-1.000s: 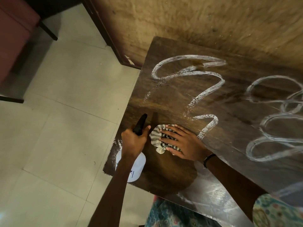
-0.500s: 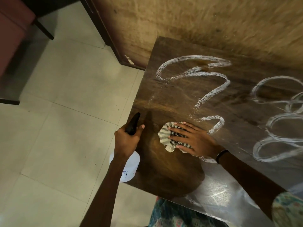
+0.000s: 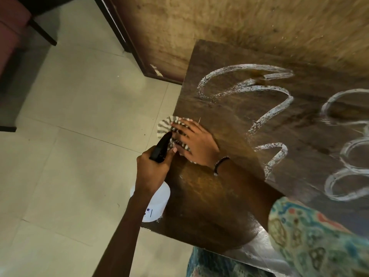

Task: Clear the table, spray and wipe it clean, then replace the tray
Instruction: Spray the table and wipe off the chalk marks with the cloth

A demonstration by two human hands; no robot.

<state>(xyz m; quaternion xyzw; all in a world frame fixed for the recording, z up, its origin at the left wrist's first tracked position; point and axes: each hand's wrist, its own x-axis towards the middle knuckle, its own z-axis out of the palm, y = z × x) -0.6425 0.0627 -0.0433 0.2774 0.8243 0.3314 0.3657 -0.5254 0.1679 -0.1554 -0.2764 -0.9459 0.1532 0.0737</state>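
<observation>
A dark wooden bench [image 3: 229, 196] fills the right side of the head view, seen from above, its far edge against a rough brown wall [image 3: 239, 27] at 12 o'clock. Pale floor tiles [image 3: 69, 136] lie to the left, at 9 o'clock.

The right hand [image 3: 194, 142] lies flat, fingers spread and straight, pressing a striped cloth [image 3: 166, 124] onto the bench's left edge, near the picture's centre. Part of the cloth fans out past the edge over the floor. A dark beaded bracelet [image 3: 220, 164] circles that wrist, and a patterned sleeve [image 3: 309, 236] shows at 4 o'clock.

The left hand [image 3: 151, 172] has its grip curled round the neck of a spray bottle [image 3: 155, 202], just below and left of the cloth, at 7 o'clock from it. The bottle's black nozzle [image 3: 161, 146] points up toward the cloth; its white body hangs beside the bench's left edge.

White foamy squiggles [image 3: 265, 116] of spray loop across the bench from 1 o'clock to 3 o'clock. The patch nearest the person looks wet and shiny.
</observation>
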